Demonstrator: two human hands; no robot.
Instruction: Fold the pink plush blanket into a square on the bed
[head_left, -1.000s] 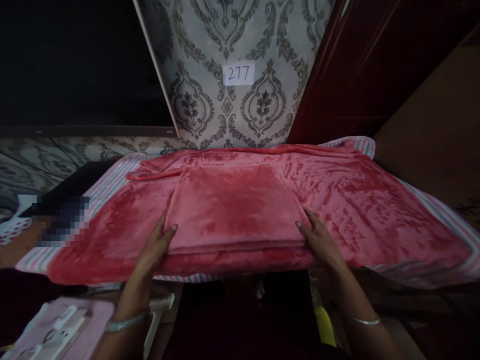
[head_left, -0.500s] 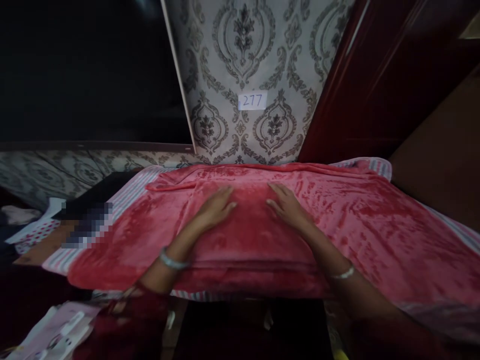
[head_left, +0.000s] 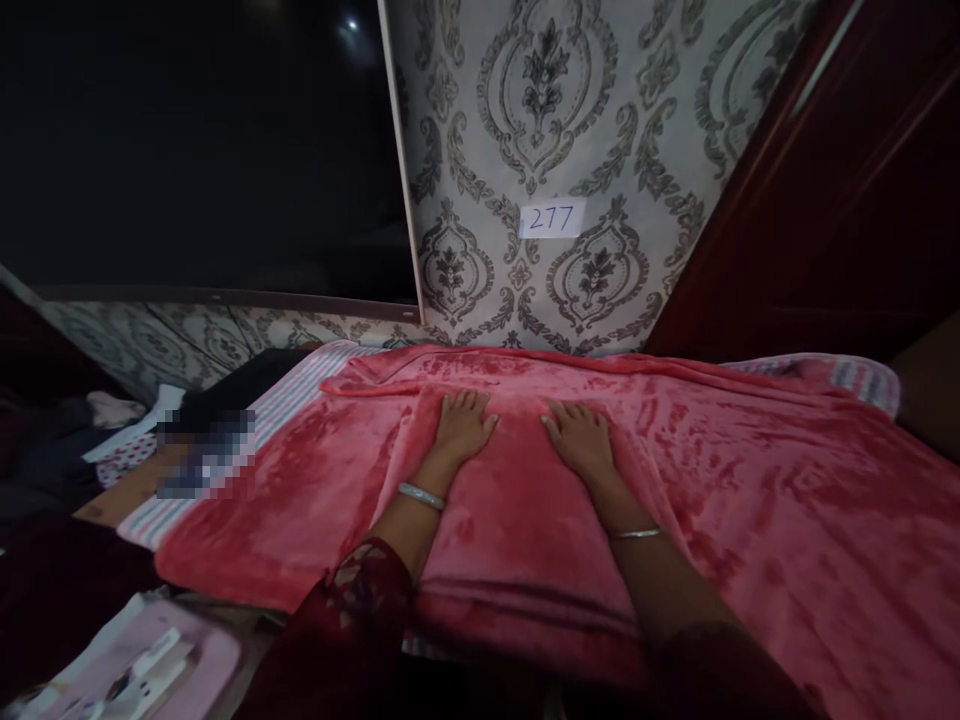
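A plush red-pink blanket (head_left: 517,490) is spread over a surface, with a folded, layered section in the middle. On the left part of that section my left hand (head_left: 461,428) lies flat, palm down, fingers spread. My right hand (head_left: 581,438) rests the same way a little to the right, its thumb toward the left hand. Neither hand grasps the cloth. Layered fold edges show at the near side of the section. Under the blanket, a striped cloth (head_left: 281,405) shows along the left edge and at the far right corner.
Behind the blanket stands a patterned wall with a paper label (head_left: 552,218) reading 277. A large dark screen (head_left: 202,150) hangs at left, and a dark red panel (head_left: 817,210) rises at right. A pink tray (head_left: 199,650) with small items sits at lower left.
The view has shifted, so the wall and blanket appear further right. Both hands stay flat on the folded section, their fingers now more clearly spread.
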